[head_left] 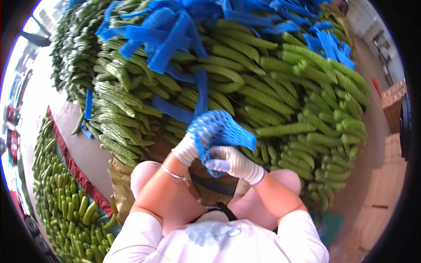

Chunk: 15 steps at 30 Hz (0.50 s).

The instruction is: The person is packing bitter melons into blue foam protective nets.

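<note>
Beside heaped long green gourds (267,94), steady the white-gloved left hand (205,129), grip unclear inside blue tubular mesh (242,138), while the white-gloved right hand (231,162) pinches the mesh

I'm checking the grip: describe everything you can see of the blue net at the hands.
The net is bright blue open mesh, seemingly plastic, stretched over the gloved left hand, which shows through. One end flares right; a bunched part hangs lower. The gloved right hand touches its lower part. Gourds lie beyond it.
</note>
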Each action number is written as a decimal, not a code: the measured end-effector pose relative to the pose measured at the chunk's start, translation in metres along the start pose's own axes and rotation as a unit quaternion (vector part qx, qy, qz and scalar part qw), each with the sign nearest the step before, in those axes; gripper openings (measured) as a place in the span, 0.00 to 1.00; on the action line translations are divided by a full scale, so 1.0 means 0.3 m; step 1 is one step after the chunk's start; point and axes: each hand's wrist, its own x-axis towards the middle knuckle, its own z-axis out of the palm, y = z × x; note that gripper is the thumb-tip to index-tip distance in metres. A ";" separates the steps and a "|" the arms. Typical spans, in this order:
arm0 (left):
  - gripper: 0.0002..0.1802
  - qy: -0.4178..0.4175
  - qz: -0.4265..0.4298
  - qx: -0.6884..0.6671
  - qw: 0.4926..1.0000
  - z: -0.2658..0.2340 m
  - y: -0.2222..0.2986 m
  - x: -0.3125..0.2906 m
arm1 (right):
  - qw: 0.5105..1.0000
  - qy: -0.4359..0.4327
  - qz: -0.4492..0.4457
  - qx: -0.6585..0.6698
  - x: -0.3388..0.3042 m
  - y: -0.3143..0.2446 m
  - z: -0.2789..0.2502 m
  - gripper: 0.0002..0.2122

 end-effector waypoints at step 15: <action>0.16 -0.075 0.013 0.330 0.941 -0.049 0.126 0.123 | 0.991 -0.110 0.061 0.042 0.039 0.031 0.024 0.08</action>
